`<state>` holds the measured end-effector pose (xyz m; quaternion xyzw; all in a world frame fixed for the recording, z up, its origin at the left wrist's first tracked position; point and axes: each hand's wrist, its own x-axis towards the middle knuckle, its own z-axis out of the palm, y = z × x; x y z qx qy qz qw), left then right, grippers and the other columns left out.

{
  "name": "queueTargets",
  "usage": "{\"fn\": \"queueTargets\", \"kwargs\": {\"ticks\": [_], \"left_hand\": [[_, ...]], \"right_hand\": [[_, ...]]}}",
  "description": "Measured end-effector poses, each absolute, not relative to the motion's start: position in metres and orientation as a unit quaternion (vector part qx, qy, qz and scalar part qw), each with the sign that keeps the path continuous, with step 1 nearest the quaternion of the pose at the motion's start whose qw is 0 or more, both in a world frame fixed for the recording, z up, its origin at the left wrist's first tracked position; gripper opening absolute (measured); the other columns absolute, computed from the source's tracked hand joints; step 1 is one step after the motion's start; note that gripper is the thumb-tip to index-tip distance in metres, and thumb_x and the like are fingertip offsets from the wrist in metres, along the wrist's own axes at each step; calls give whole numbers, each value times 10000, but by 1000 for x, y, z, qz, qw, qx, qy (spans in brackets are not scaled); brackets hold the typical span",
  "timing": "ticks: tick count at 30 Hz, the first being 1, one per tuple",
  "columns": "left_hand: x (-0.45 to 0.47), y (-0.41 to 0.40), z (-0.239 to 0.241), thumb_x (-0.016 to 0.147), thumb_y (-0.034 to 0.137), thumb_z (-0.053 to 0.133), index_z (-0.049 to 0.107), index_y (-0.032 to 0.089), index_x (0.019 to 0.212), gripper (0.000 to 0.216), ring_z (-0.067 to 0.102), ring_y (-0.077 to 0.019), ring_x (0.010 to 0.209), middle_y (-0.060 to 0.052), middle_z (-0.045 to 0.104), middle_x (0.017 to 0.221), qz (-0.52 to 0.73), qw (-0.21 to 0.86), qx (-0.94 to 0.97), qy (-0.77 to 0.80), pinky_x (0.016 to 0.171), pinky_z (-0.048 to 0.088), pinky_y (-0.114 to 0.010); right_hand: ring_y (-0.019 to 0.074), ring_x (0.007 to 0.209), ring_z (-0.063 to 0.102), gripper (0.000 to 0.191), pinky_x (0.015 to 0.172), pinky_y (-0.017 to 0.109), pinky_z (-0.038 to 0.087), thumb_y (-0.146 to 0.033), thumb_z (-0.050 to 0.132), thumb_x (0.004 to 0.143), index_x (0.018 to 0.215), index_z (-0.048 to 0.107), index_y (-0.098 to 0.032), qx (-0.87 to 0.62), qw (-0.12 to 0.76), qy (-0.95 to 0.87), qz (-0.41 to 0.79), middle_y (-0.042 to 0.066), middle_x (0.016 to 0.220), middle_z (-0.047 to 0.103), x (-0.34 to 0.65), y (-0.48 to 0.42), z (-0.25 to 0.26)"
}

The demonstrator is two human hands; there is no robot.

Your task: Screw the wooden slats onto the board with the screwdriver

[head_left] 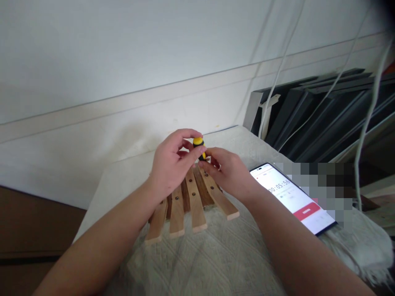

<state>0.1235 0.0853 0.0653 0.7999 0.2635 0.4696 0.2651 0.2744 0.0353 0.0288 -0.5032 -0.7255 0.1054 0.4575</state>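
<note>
A yellow and black screwdriver (198,142) stands upright over the far end of a wooden piece with several pale slats (197,211) fixed by dark screws. My left hand (173,160) has its thumb and fingers closed around the handle. From the other side, my right hand (226,168) pinches low at the handle, just above the rightmost slat (224,203). The screwdriver's tip is hidden behind my fingers. Darker wood (203,193) shows between the slats.
The wooden piece lies on a table with a pale patterned cloth (197,263). A phone (296,201) with a running timer lies right of my right forearm. Dark panels (311,102) lean at the right, with white cables (375,94) hanging there. A white wall (123,49) stands behind.
</note>
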Motion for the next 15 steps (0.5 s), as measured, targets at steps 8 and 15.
{"fn": "queueTargets", "kwargs": {"ticks": [8,15], "left_hand": [[121,90,64,895,274,558,636,194,1120,252,627,-98,673,-40,679,962,433,267,828,238,523,484,-178],[123,88,65,844,250,637,613,179,1071,239,593,-82,667,-41,656,1012,436,217,843,227,561,501,-180]], "right_hand": [[160,674,511,130,641,300,383,-153,418,897,896,547,-160,-477,465,-741,83,35,757,573,274,36,25],[136,643,492,163,591,271,380,-234,627,814,958,584,-171,-522,500,-682,109,8,761,566,274,39,19]]}}
